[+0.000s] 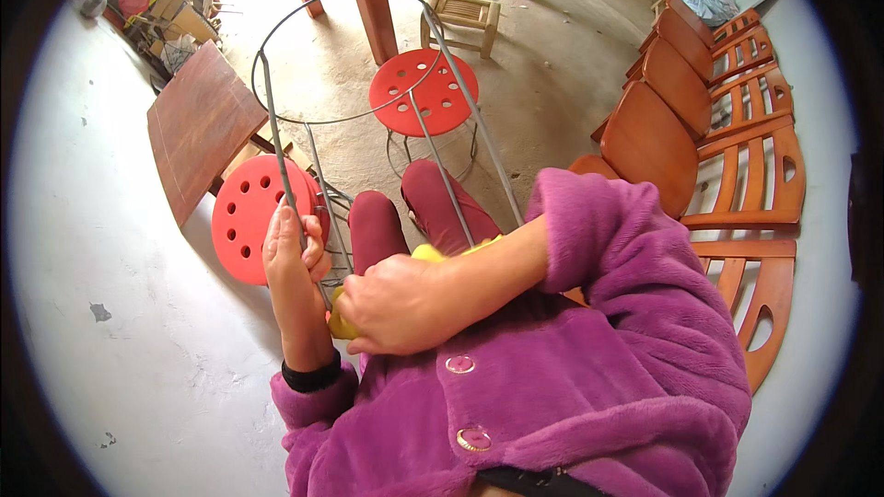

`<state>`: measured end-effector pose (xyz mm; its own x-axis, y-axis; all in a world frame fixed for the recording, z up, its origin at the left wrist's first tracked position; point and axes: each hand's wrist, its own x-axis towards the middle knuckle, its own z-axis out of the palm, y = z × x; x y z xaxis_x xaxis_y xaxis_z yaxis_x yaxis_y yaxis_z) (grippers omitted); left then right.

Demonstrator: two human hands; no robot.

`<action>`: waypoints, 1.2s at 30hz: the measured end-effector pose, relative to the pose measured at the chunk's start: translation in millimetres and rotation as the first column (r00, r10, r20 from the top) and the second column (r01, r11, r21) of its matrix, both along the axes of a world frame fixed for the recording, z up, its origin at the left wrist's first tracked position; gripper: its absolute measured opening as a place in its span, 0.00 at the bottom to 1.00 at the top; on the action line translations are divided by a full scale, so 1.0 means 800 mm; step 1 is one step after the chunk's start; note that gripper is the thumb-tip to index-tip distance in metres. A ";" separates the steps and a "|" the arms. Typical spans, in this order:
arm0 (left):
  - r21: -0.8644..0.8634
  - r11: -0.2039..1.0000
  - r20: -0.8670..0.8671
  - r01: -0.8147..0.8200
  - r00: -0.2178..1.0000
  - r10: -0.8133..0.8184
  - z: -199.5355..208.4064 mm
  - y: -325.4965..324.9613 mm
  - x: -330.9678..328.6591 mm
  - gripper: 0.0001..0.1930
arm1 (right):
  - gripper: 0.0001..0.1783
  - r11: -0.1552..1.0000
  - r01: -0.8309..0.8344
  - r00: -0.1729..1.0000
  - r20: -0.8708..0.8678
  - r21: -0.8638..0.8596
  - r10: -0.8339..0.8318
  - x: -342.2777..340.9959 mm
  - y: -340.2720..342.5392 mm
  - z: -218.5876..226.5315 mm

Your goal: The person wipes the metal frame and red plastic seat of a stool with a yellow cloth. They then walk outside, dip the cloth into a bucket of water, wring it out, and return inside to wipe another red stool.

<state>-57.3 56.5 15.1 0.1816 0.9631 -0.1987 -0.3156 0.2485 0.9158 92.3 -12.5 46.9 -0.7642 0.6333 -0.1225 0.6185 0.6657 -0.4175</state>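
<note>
The stool frame (277, 132) is grey, cloth (343, 321) yellow, stool seats (255, 220) red, jacket (571, 359) plain purple, trousers (376, 228) maroon.

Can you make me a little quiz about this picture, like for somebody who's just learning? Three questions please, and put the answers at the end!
1. True or false: the left hand holds a leg of the metal frame.
2. What colour is the cloth in the right hand? a) blue b) yellow c) white
3. Fill in the gap: the wooden chairs stand in a row along the picture's ____ side.

Key: 1. True. 2. b. 3. right.
</note>
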 end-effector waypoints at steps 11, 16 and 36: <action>0.125 0.983 -0.231 -0.134 0.960 0.160 -0.002 -0.042 0.001 0.20 | 0.19 0.912 0.268 0.787 -0.616 0.311 -0.021 0.126 -0.080 -0.067; 0.150 0.979 -0.237 -0.138 0.956 0.171 -0.008 -0.034 0.004 0.18 | 0.20 0.563 0.808 0.411 -0.851 0.174 -0.327 0.174 -0.140 -0.115; 0.287 0.958 -0.362 -0.023 0.923 0.131 -0.001 -0.039 0.019 0.20 | 0.23 0.062 -0.258 0.396 -0.164 -0.964 -0.904 0.180 -0.059 -0.234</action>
